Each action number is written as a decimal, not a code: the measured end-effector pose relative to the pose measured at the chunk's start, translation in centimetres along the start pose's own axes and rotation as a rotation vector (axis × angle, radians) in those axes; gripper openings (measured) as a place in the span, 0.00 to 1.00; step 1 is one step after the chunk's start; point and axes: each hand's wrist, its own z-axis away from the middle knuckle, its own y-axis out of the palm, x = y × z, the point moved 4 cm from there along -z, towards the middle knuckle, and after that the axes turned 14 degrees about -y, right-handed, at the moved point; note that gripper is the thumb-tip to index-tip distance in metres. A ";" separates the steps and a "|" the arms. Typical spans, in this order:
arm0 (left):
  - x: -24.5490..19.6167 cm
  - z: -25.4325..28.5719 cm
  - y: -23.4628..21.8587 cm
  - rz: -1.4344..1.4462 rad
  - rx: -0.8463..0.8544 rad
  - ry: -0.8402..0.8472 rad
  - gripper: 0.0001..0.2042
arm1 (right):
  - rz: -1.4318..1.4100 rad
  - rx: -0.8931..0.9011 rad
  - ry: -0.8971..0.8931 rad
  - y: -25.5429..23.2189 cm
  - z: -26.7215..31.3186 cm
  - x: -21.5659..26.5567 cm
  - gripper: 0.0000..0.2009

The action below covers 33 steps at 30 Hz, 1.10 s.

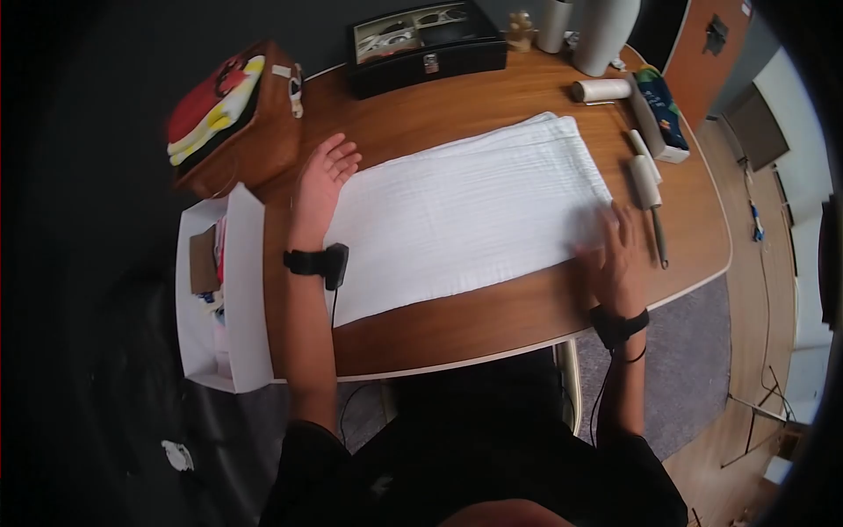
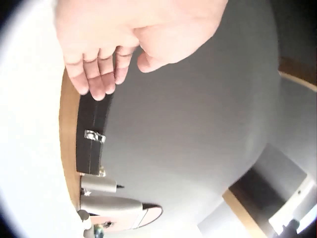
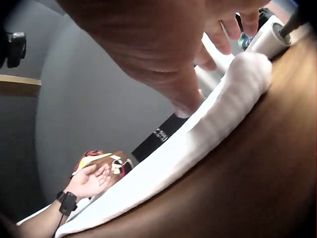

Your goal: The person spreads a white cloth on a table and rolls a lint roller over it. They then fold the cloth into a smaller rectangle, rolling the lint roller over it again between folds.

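Note:
A white cloth (image 1: 465, 202), folded in layers, lies flat on the wooden table. At its left edge the left hand (image 1: 327, 180) rests on its side, palm turned inward and fingers relaxed; the left wrist view shows this hand (image 2: 133, 34) with nothing in it. Over the cloth's right front corner is the right hand (image 1: 619, 259), blurred in the head view. In the right wrist view the right hand (image 3: 168, 49) has its fingers extended just above the cloth (image 3: 208, 124), whose near edge looks rounded and raised; whether they touch cannot be told.
A brown basket (image 1: 285, 140) with folded textiles and a white box (image 1: 255, 290) stand at the left. A black case (image 1: 428, 66) is at the back. Lint rollers (image 1: 645, 182), a white roll (image 1: 601, 90) and a box with dark fabric (image 1: 659, 114) lie at the right.

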 end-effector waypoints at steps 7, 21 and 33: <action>3.6 15.5 8.6 -1.556 -0.042 0.269 0.31 | -0.341 0.230 -0.303 5.8 -2.4 12.4 0.37; 9.4 23.3 2.3 -1.864 -0.139 -0.145 0.45 | -0.202 0.425 -0.238 3.1 -2.0 -1.3 0.49; 7.8 23.4 2.0 -2.097 -0.322 0.152 0.33 | -0.008 0.242 -0.367 0.8 -2.9 -3.5 0.25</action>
